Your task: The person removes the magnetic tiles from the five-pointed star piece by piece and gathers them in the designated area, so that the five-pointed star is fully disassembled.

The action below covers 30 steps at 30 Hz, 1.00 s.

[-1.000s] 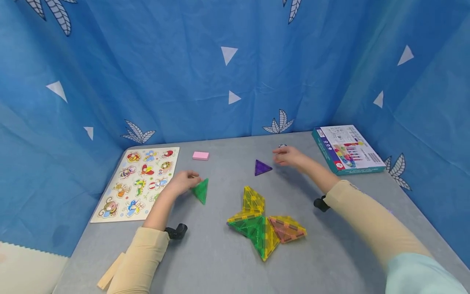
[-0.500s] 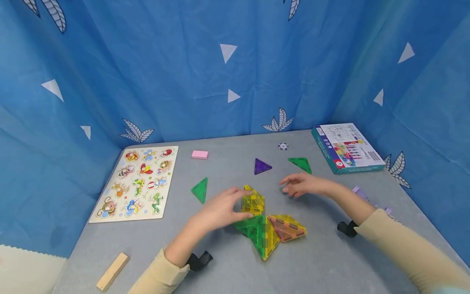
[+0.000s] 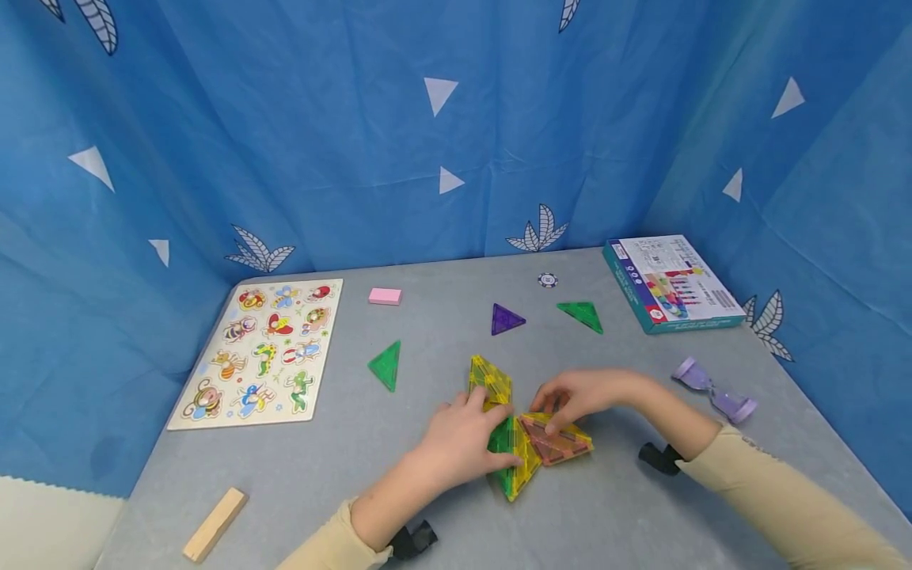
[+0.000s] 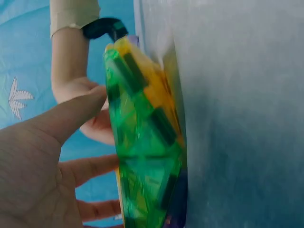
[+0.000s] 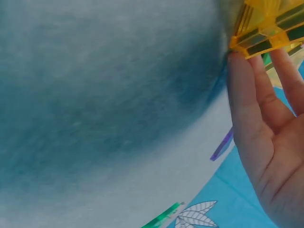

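A built shape of see-through magnetic tiles, green [image 3: 503,479], yellow [image 3: 493,378] and reddish [image 3: 559,453], sits mid-table. My left hand [image 3: 456,446] reaches over its left part, thumb near the front corner and fingers spread toward the back. In the left wrist view, the thumb and straight fingertips touch the upper edge of the green tiles [image 4: 142,142]. My right hand [image 3: 594,392] pinches the reddish and yellow section, thumb on its near face and fingers at the far side. In the right wrist view, fingertips meet the yellow tile frame [image 5: 268,40].
Loose triangle tiles lie behind: green [image 3: 386,365], purple [image 3: 507,319] and green [image 3: 582,315]. A peg puzzle board [image 3: 256,356] and a wooden block [image 3: 216,524] are left. A pink block [image 3: 385,296], a poker chip [image 3: 547,280], a box [image 3: 673,283] and a purple hourglass [image 3: 715,389] surround them.
Both hands have let go of green triangles, now lying on the table, and come to the built tile shape. The right hand has uncovered the poker chip; its arm no longer covers the hourglass.
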Each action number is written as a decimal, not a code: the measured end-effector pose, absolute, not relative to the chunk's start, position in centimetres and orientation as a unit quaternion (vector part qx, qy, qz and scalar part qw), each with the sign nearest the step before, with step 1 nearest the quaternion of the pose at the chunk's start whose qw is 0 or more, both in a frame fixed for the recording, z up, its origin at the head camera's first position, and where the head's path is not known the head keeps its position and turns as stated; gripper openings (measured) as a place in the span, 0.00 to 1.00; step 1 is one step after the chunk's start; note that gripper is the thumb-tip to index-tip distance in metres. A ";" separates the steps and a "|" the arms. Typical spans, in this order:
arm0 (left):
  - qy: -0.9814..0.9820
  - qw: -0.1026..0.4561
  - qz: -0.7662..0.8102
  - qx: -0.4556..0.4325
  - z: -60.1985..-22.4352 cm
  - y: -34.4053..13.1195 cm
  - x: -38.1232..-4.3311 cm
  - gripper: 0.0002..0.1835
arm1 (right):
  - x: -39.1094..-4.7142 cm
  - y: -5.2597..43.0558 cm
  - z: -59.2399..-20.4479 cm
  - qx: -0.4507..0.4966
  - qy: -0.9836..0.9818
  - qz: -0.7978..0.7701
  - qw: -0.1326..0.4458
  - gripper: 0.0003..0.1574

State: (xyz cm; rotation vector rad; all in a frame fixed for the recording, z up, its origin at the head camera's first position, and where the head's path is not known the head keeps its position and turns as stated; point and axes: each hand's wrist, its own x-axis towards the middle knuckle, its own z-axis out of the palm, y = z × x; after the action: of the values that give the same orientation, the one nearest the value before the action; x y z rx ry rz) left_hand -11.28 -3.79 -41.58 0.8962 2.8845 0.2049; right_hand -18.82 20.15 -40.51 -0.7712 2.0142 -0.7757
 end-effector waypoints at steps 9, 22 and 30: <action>0.961 0.049 0.033 0.270 -41.4 -2.7 -10.7 0.36 | -18.5 19.3 -40.3 -0.321 0.808 -0.294 0.396 0.15; 0.963 0.042 0.055 0.261 -41.5 -2.6 -10.4 0.33 | -18.6 19.6 -40.7 -0.341 0.818 -0.311 0.343 0.18; 0.965 0.040 0.060 0.253 -41.6 -2.5 -10.2 0.33 | -19.3 21.4 -40.7 -0.327 0.815 -0.359 0.317 0.19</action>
State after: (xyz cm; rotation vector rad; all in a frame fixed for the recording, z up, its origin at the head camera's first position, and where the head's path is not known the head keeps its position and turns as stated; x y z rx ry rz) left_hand -10.23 -2.52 -41.63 0.7736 2.9558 0.1832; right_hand -19.27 21.39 -40.73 -0.8622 2.1451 -0.9442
